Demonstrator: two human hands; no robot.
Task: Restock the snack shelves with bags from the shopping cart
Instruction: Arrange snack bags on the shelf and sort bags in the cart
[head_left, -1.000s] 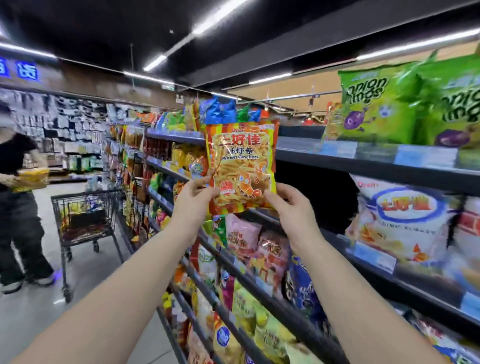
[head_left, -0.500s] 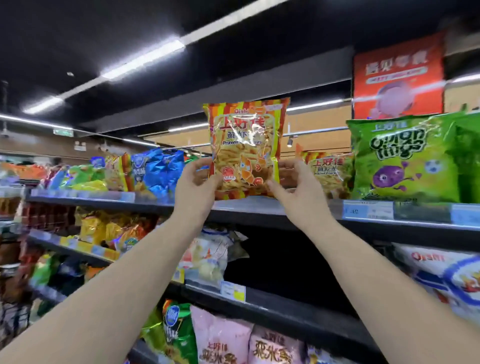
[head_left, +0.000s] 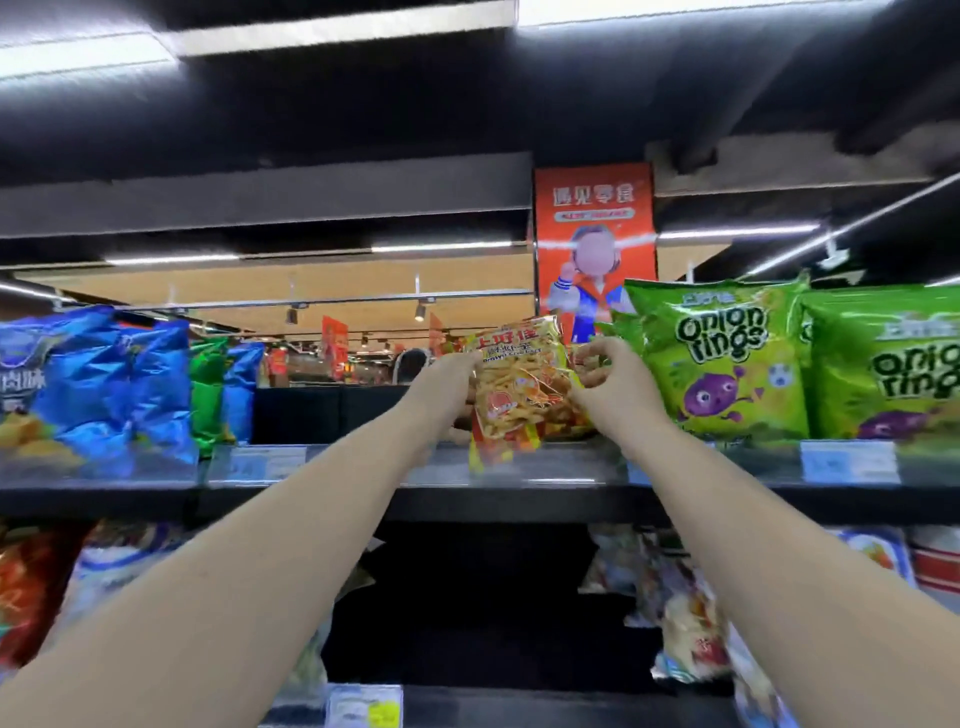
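- The top shelf (head_left: 519, 486) is black and runs across the whole view, with a clear strip along its front lip.
- The lower shelf (head_left: 519, 696) carries blurred snack bags to the left and right of a dark gap. I cannot count them.
- Two green onion rings bags (head_left: 727, 364) stand upright at the right of the top shelf, side by side and facing front. The edge of a third green bag shows behind the nearer one.
- At least three blue bags (head_left: 104, 384) stand at the left of the top shelf. Their folds make an exact count unsure.
- One orange banner (head_left: 595, 208) with a cartoon figure hangs behind the shelf.
- The left hand (head_left: 447, 387) grasps the left edge of the prawn crackers bag (head_left: 514, 384), with its fingers hidden behind the bag.
- The right hand (head_left: 615, 384) pinches the bag's right edge with curled fingers.
- That one prawn crackers bag is tilted in the gap between the blue bags and the onion rings bags. Its bottom corner hangs over the shelf's front lip.
- Yellow-and-orange packaging shows just behind it, mostly hidden.
- One green bag (head_left: 208, 389) stands among the blue ones.
- Three price labels are legible as shapes only. Two are on the top lip, one at the right (head_left: 849, 460) and one at the left (head_left: 267, 462), and the third is on the lower lip (head_left: 366, 704).
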